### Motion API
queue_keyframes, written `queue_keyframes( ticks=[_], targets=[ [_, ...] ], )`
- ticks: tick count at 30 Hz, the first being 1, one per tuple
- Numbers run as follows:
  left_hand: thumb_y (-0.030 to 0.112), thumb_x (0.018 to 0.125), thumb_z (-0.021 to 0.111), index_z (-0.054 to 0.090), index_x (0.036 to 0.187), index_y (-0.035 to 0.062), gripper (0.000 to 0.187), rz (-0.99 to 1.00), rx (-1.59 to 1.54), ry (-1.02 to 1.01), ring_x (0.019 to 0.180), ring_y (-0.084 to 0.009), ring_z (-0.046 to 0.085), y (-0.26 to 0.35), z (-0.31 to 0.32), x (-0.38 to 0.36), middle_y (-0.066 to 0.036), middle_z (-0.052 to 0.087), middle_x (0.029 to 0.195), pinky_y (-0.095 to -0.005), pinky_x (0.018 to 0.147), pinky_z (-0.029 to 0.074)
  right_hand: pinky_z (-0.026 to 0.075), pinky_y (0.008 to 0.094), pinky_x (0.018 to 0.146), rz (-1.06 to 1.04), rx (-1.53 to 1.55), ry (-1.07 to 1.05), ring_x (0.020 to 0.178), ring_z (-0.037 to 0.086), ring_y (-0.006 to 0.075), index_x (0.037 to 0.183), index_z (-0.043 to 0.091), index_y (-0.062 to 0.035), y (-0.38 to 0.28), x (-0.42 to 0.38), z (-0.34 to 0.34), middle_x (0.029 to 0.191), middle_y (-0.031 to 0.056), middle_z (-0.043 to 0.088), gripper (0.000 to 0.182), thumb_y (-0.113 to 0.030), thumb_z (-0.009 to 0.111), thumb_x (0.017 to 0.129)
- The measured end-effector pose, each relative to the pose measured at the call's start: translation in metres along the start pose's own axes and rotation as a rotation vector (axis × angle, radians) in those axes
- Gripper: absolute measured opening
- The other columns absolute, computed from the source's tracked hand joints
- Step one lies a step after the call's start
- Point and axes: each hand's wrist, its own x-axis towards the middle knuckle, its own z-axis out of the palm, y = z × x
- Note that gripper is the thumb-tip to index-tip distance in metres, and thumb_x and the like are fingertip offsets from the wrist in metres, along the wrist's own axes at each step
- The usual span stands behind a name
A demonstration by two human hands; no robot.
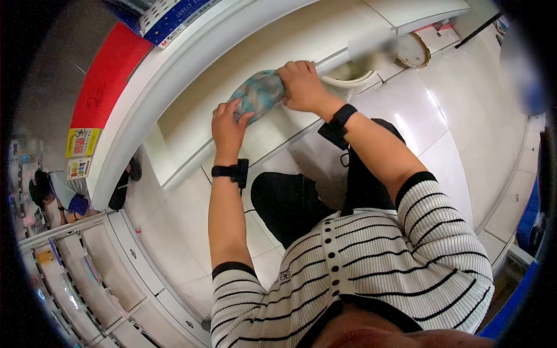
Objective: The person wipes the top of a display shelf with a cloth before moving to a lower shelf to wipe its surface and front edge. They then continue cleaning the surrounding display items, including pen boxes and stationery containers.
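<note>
A bunched cloth (259, 94), mottled grey and teal, lies against the white lower ledge (191, 107) of a shelf unit. My left hand (228, 129) grips its near left end, with the thumb over the fabric. At the opposite end, my right hand (303, 87) is closed on the cloth, its fingers bent over the edge. Part of the fabric is covered by both hands. Close to my right wrist stands a round whitish bucket (352, 80), with something blurred above it.
A round lid-like object (413, 50) sits beyond the bucket. Boxed goods (174, 17) and a red panel (110, 72) are on the shelf above. Drawers (136, 255) line the left side. Another person (75, 203) is at the far left. Pale tiles (400, 110) cover the floor.
</note>
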Motion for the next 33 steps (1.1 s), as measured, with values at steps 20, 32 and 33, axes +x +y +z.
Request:
queue_keyframes(
  ticks=[20, 32, 33],
  targets=[
    [0.018, 0.071, 0.083, 0.065, 0.117, 0.0071, 0.051, -0.149, -0.067, -0.034, 0.102, -0.0326, 0.058, -0.08, -0.045, -0.046, -0.011, 0.063, 0.107, -0.04, 0.09, 0.047, 0.028, 0.0495, 0.107, -0.2, -0.049, -0.102, 0.116, 0.047, 0.0325, 0.123, 0.056, -0.0017, -0.079, 0.009, 0.043, 0.115, 0.0148, 0.054, 0.065, -0.033, 0.077, 0.07],
    [0.021, 0.069, 0.083, 0.069, 0.11, 0.0112, 0.044, -0.165, 0.078, -0.003, 0.101, -0.0305, 0.06, -0.025, -0.03, -0.025, -0.008, 0.065, 0.103, -0.0397, 0.086, 0.05, 0.039, 0.0419, 0.098, -0.198, 0.214, -0.075, 0.111, 0.055, 0.0284, 0.119, 0.06, -0.0099, -0.032, 0.002, 0.02, 0.112, 0.0074, 0.06, 0.044, -0.015, 0.073, 0.077],
    [0.021, 0.069, 0.082, 0.069, 0.11, 0.0119, 0.044, -0.137, 0.078, 0.013, 0.101, -0.0306, 0.06, -0.017, -0.025, -0.02, -0.007, 0.065, 0.103, -0.0397, 0.085, 0.05, 0.039, 0.0419, 0.098, -0.209, 0.219, -0.081, 0.111, 0.055, 0.0284, 0.119, 0.06, -0.0099, -0.023, 0.002, 0.016, 0.112, 0.0074, 0.06, 0.044, -0.015, 0.073, 0.077]
  ],
)
